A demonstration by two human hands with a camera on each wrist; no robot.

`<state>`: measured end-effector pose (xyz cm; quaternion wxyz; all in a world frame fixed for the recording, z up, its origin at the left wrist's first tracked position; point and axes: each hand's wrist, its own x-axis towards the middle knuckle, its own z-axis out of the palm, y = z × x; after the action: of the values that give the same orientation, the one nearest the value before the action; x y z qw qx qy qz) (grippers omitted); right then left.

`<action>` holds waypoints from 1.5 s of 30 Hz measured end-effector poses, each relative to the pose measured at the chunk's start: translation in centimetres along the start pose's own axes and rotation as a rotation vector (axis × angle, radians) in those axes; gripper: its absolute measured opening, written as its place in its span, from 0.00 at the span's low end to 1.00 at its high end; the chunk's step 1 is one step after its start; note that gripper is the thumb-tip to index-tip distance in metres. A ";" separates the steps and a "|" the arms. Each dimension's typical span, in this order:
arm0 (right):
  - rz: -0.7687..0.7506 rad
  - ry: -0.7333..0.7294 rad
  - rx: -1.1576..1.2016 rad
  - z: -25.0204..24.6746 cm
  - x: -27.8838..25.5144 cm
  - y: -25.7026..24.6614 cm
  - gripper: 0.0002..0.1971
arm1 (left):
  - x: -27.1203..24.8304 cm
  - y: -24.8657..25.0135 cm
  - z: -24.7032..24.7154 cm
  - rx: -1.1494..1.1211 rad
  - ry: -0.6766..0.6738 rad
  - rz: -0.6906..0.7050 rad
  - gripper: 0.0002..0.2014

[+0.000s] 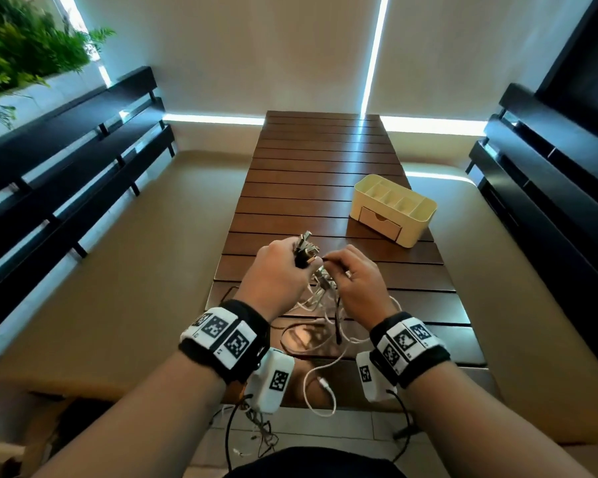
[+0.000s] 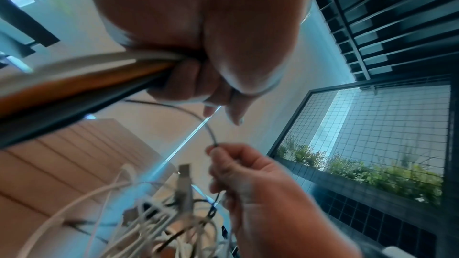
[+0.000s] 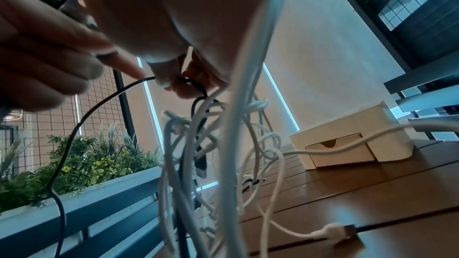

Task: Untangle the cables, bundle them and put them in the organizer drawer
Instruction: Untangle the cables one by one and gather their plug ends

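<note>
A tangle of white and black cables (image 1: 320, 319) hangs from my hands above the near end of the wooden slatted table (image 1: 325, 174). My left hand (image 1: 279, 267) grips a bunch of cable ends with metal plugs (image 1: 306, 244) sticking up. My right hand (image 1: 354, 274) pinches a thin black cable (image 2: 198, 117) that runs across to the left hand. In the right wrist view the black cable (image 3: 82, 121) loops down from my fingertips beside the white strands (image 3: 223, 144). The cream organizer (image 1: 394, 208) stands at the right of the table, its drawer (image 1: 380, 222) shut.
A white plug end (image 1: 325, 382) lies on the table near its front edge. Dark slatted benches (image 1: 66, 160) flank the table on both sides. Green plants (image 1: 25, 46) grow at the far left. More loose wires (image 1: 259, 432) lie on the floor below.
</note>
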<state>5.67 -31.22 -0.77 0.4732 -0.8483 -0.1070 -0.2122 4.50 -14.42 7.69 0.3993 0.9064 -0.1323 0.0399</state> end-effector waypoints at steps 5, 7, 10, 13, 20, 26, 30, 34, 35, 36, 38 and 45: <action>-0.030 0.013 -0.054 -1.1 -0.2 -0.5 0.04 | 0.5 -0.3 0.8 0.035 -0.013 -0.052 0.20; -0.044 0.021 -0.061 -1.2 -0.1 -0.6 0.04 | 0.7 -0.4 0.9 0.047 -0.036 -0.039 0.19; -0.084 0.051 -0.080 -1.3 0.3 -0.9 0.05 | 0.8 -0.4 0.8 0.045 -0.032 -0.013 0.18; -0.102 -0.005 -0.120 -1.1 0.6 -0.6 0.03 | 0.7 -0.4 0.2 -0.064 0.074 0.041 0.18; 0.144 -0.196 -0.371 -1.6 0.4 4.2 0.07 | 1.1 -1.0 -2.2 -0.158 0.220 0.062 0.22; 0.194 -0.285 -0.340 -0.3 1.2 2.1 0.13 | 1.0 -2.2 -0.8 -0.209 0.155 0.022 0.22; 0.202 -0.343 -0.253 1.0 0.5 0.9 0.11 | 1.3 -2.2 -0.4 -0.200 0.116 0.034 0.20; 0.325 -0.508 -0.550 2.1 -0.8 2.9 0.24 | 1.4 -2.2 -0.4 -0.233 0.183 0.076 0.22; 0.356 -0.530 -0.585 2.0 -1.1 3.5 0.26 | 1.5 -2.3 -0.4 -0.240 0.209 0.069 0.22; 0.340 -0.542 -0.623 2.0 -1.4 3.7 0.26 | 1.4 -2.5 -0.5 -0.249 0.237 0.050 0.22; 0.234 -0.515 -0.660 1.9 -1.8 4.0 0.22 | 1.6 -2.8 -0.5 -0.265 0.282 -0.004 0.21; -0.090 -0.240 -0.640 1.6 -3.2 5.1 0.13 | 2.5 -3.3 -0.9 -0.308 0.273 -0.096 0.20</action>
<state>5.21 -32.44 -6.81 0.1573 -0.9671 -0.1271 -0.1543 7.79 -12.14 6.45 0.5485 0.8262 -0.0383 0.1227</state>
